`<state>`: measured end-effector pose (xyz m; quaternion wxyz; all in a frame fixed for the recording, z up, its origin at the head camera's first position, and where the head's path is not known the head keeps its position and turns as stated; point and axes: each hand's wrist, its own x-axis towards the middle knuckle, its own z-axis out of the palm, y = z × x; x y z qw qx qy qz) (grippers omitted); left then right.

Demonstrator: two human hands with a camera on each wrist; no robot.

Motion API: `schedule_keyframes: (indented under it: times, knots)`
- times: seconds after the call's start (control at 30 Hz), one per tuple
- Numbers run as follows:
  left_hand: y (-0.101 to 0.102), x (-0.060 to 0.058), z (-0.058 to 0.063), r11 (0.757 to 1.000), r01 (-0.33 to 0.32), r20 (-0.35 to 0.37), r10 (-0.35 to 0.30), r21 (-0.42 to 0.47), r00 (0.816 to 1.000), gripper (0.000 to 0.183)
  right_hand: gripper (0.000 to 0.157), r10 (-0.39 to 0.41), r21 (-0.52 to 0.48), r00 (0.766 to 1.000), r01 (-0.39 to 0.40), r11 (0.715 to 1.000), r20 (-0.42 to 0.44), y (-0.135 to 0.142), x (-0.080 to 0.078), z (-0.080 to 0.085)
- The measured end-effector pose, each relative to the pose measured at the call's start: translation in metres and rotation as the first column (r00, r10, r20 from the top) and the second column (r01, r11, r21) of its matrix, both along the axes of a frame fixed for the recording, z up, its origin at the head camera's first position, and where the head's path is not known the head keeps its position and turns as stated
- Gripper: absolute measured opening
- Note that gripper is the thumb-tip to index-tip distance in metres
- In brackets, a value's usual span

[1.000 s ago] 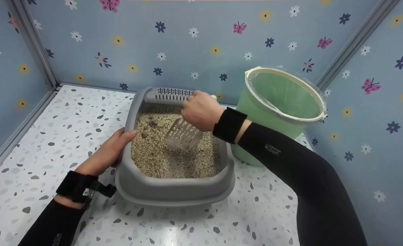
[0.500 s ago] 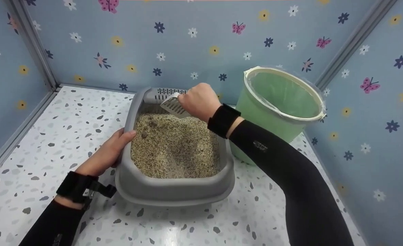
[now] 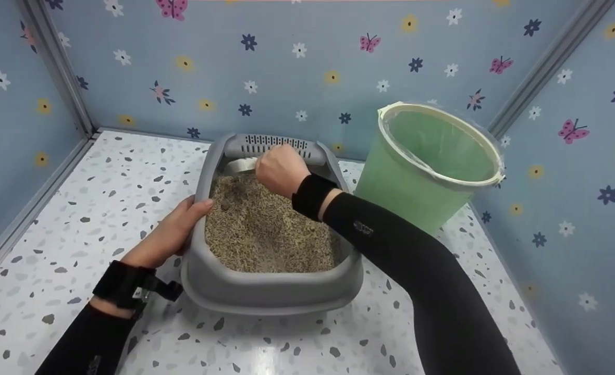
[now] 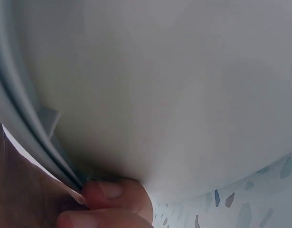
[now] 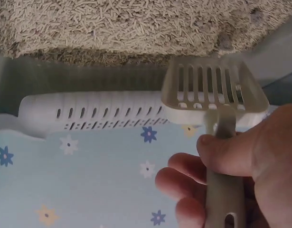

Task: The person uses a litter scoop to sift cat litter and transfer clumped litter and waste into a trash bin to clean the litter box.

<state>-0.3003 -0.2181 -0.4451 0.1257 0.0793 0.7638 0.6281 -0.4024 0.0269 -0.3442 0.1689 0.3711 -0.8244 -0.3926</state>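
I have the slotted litter scoop point(image 5: 225, 118) inside the far end of the grey litter box point(image 3: 271, 292), toward its back left corner, with the slotted basket of the scoop facing the right-wrist camera; whether its edge touches the pellets I cannot tell. My right hand point(image 3: 282, 169) pinches the handle, thumb laid along the top and fingers curled underneath. Pale pellet litter point(image 3: 279, 232) fills the tray, hollowed and darker along the middle, and a small dark clump point(image 3: 225, 207) sits near the left wall. Behind the scoop rises the perforated back panel point(image 5: 100, 111) of the box. On the near left side, my left hand point(image 3: 174, 226) grips the rim: the thumb lies over the top edge, and the left-wrist view gives me fingertips tucked below the lip against the outer wall. To the right of the box, just beside it, I see a green bin point(image 3: 401, 182) with a clear plastic liner folded over its pale rim. Both stand on the speckled white tabletop point(image 3: 146, 349), backed by a blue wall panel point(image 3: 276, 67) printed with flowers and butterflies.
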Motion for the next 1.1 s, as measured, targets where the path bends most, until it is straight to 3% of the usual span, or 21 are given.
schedule_keyframes:
  times: [0.17,0.33,0.5,0.6,0.7,0.87,1.1]
  knots:
    - [0.000,-0.001,0.000,1.000,0.012,-0.014,-0.012,0.016,1.000,0.083,0.038,0.021,0.001,0.999,-0.022,1.000,0.032,-0.010,-0.005,-0.012]
    - [0.000,0.000,-0.001,1.000,0.011,-0.027,-0.010,0.018,1.000,0.079,0.032,0.117,0.010,0.992,-0.117,0.993,0.050,-0.009,-0.004,-0.015]
    - [0.000,0.000,-0.001,1.000,0.010,-0.016,-0.010,-0.003,1.000,0.084,0.035,0.251,-0.004,0.966,-0.251,0.968,0.057,0.002,0.005,-0.016]
    - [0.000,-0.001,-0.001,1.000,0.006,-0.007,-0.006,-0.009,1.000,0.084,0.035,0.303,-0.031,0.948,-0.301,0.953,0.102,0.011,0.013,-0.016]
    - [0.000,-0.002,-0.001,1.000,0.003,-0.009,-0.003,0.001,1.000,0.082,0.034,0.300,-0.056,0.941,-0.295,0.954,0.155,0.019,0.019,-0.012]
    - [-0.001,-0.002,-0.002,1.000,0.006,-0.006,-0.005,0.015,1.000,0.083,0.029,0.227,-0.077,0.937,-0.214,0.974,0.267,0.035,0.028,-0.003]
    - [0.000,-0.002,-0.004,1.000,0.012,-0.003,-0.012,0.019,1.000,0.082,0.029,0.120,-0.112,0.884,-0.077,0.991,0.451,0.051,0.041,0.014]
